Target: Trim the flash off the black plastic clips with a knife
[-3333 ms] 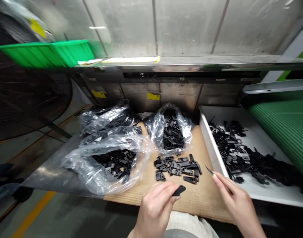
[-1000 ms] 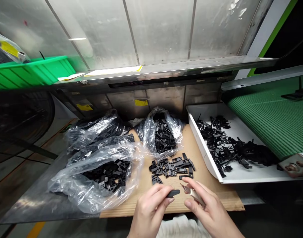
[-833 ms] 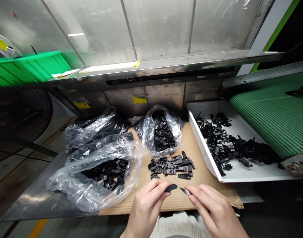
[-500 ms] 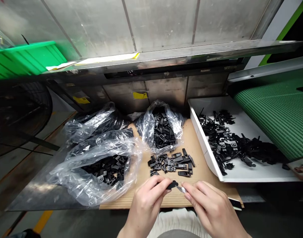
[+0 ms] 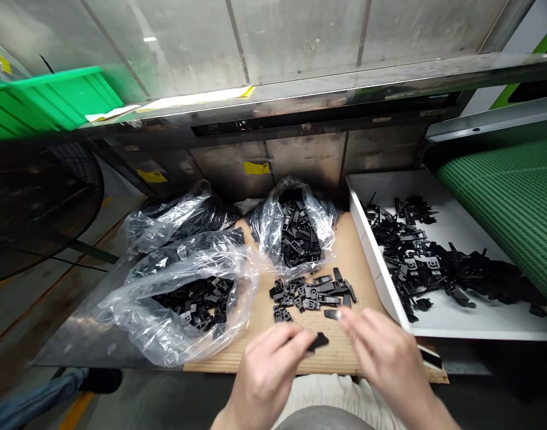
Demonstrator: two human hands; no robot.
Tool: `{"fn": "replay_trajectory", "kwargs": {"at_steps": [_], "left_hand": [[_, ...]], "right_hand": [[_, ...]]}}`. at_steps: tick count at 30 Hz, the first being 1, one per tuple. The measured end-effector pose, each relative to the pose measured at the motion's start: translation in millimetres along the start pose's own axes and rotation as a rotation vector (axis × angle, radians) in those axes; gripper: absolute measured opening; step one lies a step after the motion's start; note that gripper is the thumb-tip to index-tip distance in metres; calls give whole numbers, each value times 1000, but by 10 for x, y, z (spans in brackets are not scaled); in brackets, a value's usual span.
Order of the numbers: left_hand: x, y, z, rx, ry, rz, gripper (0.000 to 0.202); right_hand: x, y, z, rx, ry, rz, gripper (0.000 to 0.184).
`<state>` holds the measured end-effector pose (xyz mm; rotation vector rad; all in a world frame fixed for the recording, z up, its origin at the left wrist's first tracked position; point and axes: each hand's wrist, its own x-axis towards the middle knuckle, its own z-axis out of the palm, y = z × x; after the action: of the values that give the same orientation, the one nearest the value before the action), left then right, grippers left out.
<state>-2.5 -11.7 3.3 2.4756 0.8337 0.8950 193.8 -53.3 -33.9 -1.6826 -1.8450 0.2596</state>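
Holding: my left hand (image 5: 267, 376) pinches a small black plastic piece (image 5: 319, 341); thumb and fingers (image 5: 291, 337) are clamped on its near end, and it sticks out to the right, over the front edge of the cardboard sheet (image 5: 358, 263).
Right hand: my right hand (image 5: 385, 358) hovers just right of the piece. It is blurred, so I cannot tell whether its fingers are together, apart, or gripping anything.
Loose pile: black plastic parts (image 5: 312, 291) lie on the cardboard just beyond both hands.
Bags: a clear bag of parts (image 5: 184, 292) gapes open to my left, a second bag (image 5: 295, 230) stands behind the pile, and a third (image 5: 179, 209) lies further back on the left.
Tray: a white tray (image 5: 381, 280) touches the cardboard's right side and holds tangled black sprues (image 5: 435, 269).
Belt: a green conveyor belt (image 5: 515, 203) runs beside the tray.
Desk: the metal desk (image 5: 71, 340) carries the cardboard and the bags.
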Motion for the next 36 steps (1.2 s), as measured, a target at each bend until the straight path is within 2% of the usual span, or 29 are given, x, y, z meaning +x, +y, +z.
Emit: {"fn": "replay_trajectory", "kwargs": {"at_steps": [2, 4, 6, 13, 17, 19, 22, 24, 28, 30, 33, 36], "left_hand": [[-5, 11, -10, -32, 6, 24, 24], [-2, 4, -10, -35, 33, 0, 24], [14, -14, 1, -28, 46, -33, 23], [95, -38, 77, -22, 2, -54, 21], [80, -35, 99, -12, 3, -67, 21], [65, -34, 100, -37, -3, -81, 21], [52, -31, 91, -145, -1, -125, 23], [56, -26, 84, -223, 3, -191, 23], [85, -3, 95, -384, -56, -393, 22], [98, 12, 117, -537, -86, -519, 24], [106, 14, 149, -796, -70, -719, 18], [97, -17, 155, -959, -25, -823, 13]], "right_hand": [[52, 140, -25, 30, 40, 155, 28], [76, 208, -60, 144, 24, 249, 29], [71, 171, -82, 299, -27, 279, 29], [104, -221, -22, 750, -148, 419, 24], [223, -291, -1, 828, -255, 431, 17], [264, -281, 16, 856, -264, 423, 12], [278, -240, 47, 882, -243, 436, 27], [264, -219, 55, 904, -242, 460, 30], [237, -227, 33, 998, -266, 490, 19], [239, -240, 19, 964, -286, 460, 18], [252, -246, 11, 871, -294, 434, 29], [249, -230, 9, 833, -321, 395, 26]]}}
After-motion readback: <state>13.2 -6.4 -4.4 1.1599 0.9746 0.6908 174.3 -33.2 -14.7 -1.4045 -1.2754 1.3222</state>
